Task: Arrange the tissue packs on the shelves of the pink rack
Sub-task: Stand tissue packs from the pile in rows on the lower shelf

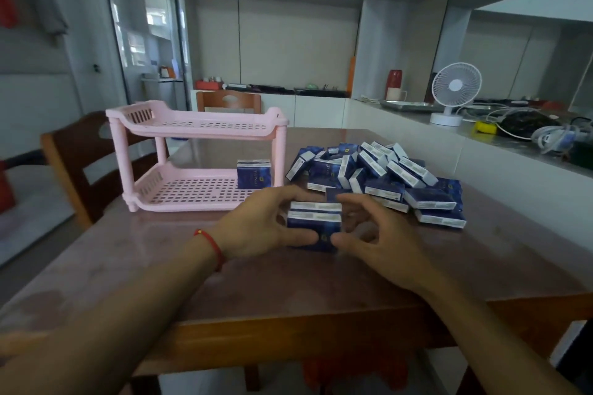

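Observation:
A pink two-shelf rack [195, 125] stands on the table at the left. A few blue tissue packs [254, 173] stand upright at the right end of its lower shelf; the top shelf holds nothing. A pile of several blue tissue packs [382, 176] lies on the table to the right of the rack. In front of the pile, two held packs [313, 222] sit together between my hands. My left hand [266, 221] grips their left side, thumb in front. My right hand [375, 234] grips their right side with curled fingers.
The brown table [288, 279] has its front edge near me. Wooden chairs stand at the left [73, 153] and behind the rack [228, 100]. A counter on the right carries a white fan [454, 91], cables and a tray.

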A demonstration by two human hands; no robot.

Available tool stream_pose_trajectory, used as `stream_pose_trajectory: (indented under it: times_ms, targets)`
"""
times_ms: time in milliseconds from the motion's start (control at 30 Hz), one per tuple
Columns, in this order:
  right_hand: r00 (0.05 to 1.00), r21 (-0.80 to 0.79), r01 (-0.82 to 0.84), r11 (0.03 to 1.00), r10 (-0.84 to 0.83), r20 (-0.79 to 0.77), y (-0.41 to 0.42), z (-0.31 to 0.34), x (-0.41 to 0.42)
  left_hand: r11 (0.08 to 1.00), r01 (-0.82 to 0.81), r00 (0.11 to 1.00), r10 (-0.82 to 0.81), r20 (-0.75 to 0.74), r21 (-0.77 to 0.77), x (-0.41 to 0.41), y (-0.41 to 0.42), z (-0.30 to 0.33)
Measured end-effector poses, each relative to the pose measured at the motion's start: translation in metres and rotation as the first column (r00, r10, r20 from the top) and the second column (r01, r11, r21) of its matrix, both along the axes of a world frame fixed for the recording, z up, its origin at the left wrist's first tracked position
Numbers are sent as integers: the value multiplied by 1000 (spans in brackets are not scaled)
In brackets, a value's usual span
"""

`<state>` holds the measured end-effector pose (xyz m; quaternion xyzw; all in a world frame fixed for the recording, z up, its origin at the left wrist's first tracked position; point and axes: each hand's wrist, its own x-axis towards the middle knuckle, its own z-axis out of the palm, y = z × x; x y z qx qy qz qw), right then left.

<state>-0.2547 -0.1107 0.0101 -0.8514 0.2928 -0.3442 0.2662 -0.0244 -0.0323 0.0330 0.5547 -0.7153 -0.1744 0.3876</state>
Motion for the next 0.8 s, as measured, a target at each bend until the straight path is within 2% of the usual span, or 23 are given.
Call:
stream_pose_trajectory:
  times_ms: [100,233,367,533,600,700,800]
  targets:
    - [996,-25,-73,997,72,-56,-1,5,13,994,-112,994,112,-3,-17,45,24,10]
    - [999,-14,-25,1000,24,-29,-16,24,50,958,-283,957,285,58,-32,101,40,24]
    - [1000,-3,9,1000,-9,4,-48,42,97,917,-398,913,399,87,-32,122,23,31]
    - [966,91,188,978,-201,163,-78,23,146,909,-416,904,410,117,27,126,-21,27]
    - [956,14,230,973,-229,184,-80,10,150,914,-403,908,394,143,40,120,-37,23]
    - [968,-149,201,968,-173,182,-83,2,150,920,-386,917,375,137,66,118,-53,11]
    - [968,-188,198,962,-162,190,-83,3,151,917,-395,912,385,140,50,122,-60,3]
